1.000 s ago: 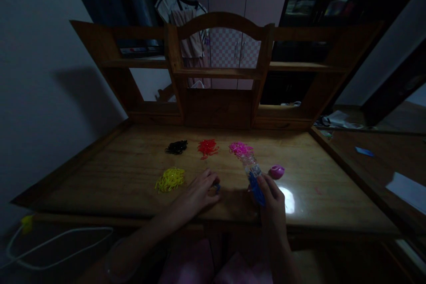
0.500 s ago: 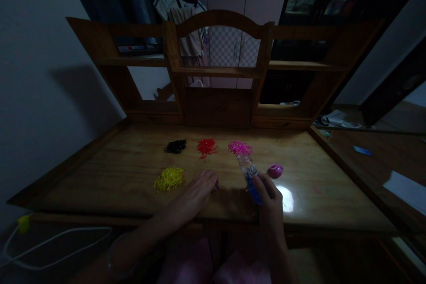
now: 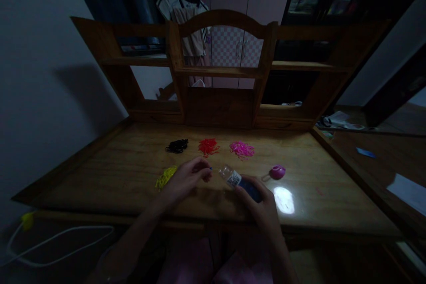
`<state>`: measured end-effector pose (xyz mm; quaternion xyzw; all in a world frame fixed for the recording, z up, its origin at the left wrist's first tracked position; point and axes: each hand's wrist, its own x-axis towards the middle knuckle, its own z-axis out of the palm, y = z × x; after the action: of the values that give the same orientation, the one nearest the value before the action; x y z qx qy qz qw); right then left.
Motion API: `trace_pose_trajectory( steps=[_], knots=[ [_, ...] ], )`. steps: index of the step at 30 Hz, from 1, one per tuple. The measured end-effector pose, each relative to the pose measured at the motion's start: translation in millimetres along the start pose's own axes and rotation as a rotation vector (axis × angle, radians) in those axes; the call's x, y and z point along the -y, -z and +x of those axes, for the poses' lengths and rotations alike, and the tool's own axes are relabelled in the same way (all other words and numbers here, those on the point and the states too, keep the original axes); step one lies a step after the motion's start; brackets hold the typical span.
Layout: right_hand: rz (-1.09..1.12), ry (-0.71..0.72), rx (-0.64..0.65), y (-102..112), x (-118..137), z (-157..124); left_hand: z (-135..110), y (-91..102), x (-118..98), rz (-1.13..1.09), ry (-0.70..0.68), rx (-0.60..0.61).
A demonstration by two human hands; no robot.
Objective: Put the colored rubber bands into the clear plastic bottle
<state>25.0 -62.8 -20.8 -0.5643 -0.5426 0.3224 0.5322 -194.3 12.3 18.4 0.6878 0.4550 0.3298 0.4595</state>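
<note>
My right hand (image 3: 258, 195) is wrapped round a small clear bottle (image 3: 228, 173) with a white label and dark blue contents. The bottle is tilted, its open mouth pointing left. Close to that mouth is my left hand (image 3: 191, 175), fingers curled with thumb and forefinger pinched. A tiny blue bit shows at its fingertips, too small to name. Partly behind my left hand lies a pile of yellow bands (image 3: 165, 177). Beyond the hands are piles of black bands (image 3: 177, 145), red bands (image 3: 208, 146) and pink bands (image 3: 242, 149).
A purple cap (image 3: 278, 171) with a loop lies right of the bottle on the wooden desk (image 3: 316, 173). Wooden shelves (image 3: 219, 71) rise along the back edge. On the right-hand surface are a blue card (image 3: 365, 152) and white paper (image 3: 411, 194).
The bottle has swung from pointing away to pointing left, and its mouth is now nearer my left hand. My left hand has moved up and left, partly covering the yellow pile.
</note>
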Motion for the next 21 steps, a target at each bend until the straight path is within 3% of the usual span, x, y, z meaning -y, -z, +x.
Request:
trace_pose_trajectory(
  steps=[3,10,21],
  knots=[
    [-0.012,0.045,0.070,-1,5,0,5,8.3,-4,-0.053,-0.044,-0.005],
    [-0.019,0.058,0.112,-1,5,-1,4,14.3,-9,0.132,-0.182,0.069],
    [0.002,0.054,0.103,0,9,-1,-1,15.9,-7,0.152,-0.144,0.025]
  ],
)
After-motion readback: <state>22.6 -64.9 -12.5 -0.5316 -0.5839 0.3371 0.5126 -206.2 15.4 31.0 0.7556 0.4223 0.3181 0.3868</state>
